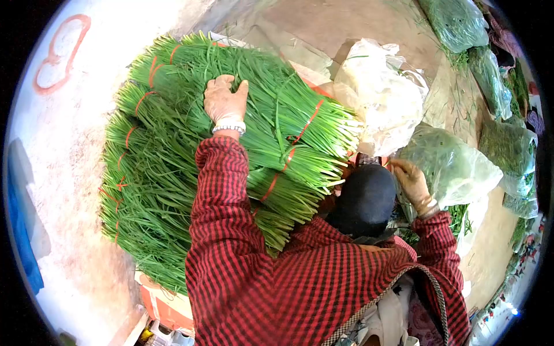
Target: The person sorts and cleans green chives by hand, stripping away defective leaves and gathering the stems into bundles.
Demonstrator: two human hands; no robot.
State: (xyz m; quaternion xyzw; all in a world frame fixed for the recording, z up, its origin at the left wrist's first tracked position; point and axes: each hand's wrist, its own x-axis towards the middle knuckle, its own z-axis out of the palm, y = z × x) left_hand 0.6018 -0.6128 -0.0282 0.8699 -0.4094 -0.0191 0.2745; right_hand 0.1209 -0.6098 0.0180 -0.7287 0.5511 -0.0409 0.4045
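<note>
The green bundles (pixel 277 86) were heaped, several already bound by red ties (pixel 309 121) (any unbound remainder could not be told), beneath the spread left hand (pixel 224 102); the right hand (pixel 414 183) was curled near the knee (pixel 366 193), its grip unclear.

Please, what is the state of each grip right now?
Left grip: open, resting on the green bundles.
Right grip: fingers curled beside the dark knee; whether it holds something, I cannot tell.

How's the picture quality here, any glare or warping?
Head view: strong fisheye curvature with black corners; pale wall at left nearly washed out; white plastic bag overexposed in places; bright glare spot at lower right; green bundles fairly sharp.
</note>
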